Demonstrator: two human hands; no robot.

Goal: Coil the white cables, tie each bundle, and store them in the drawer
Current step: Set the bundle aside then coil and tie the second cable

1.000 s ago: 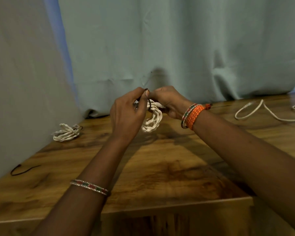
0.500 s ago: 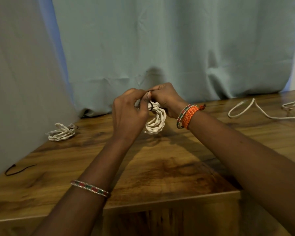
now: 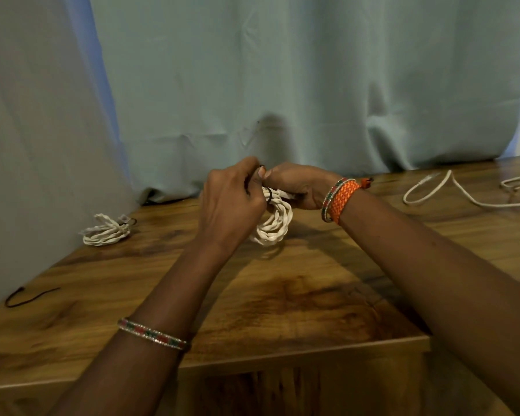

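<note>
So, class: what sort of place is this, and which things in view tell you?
Probably a home room or makeshift work corner, not a workshop: a wooden table set against a pale curtain, with a tied cable bundle and a loose white cable on it.

Wooden table (image 3: 282, 295) with tied white cable bundle (image 3: 107, 231), loose white cable (image 3: 451, 190), thin dark tie (image 3: 30, 297).

Both arms are bare, no sleeves showing at all. The left forearm has one thin beaded bangle (image 3: 152, 334) in red, green and white, sitting well up from the left hand (image 3: 228, 202). Right by the right hand (image 3: 297, 184) there's a matching slim bangle (image 3: 330, 199) stacked against a chunky orange woven wristband (image 3: 344, 198) with a little knotted end sticking out.
</note>
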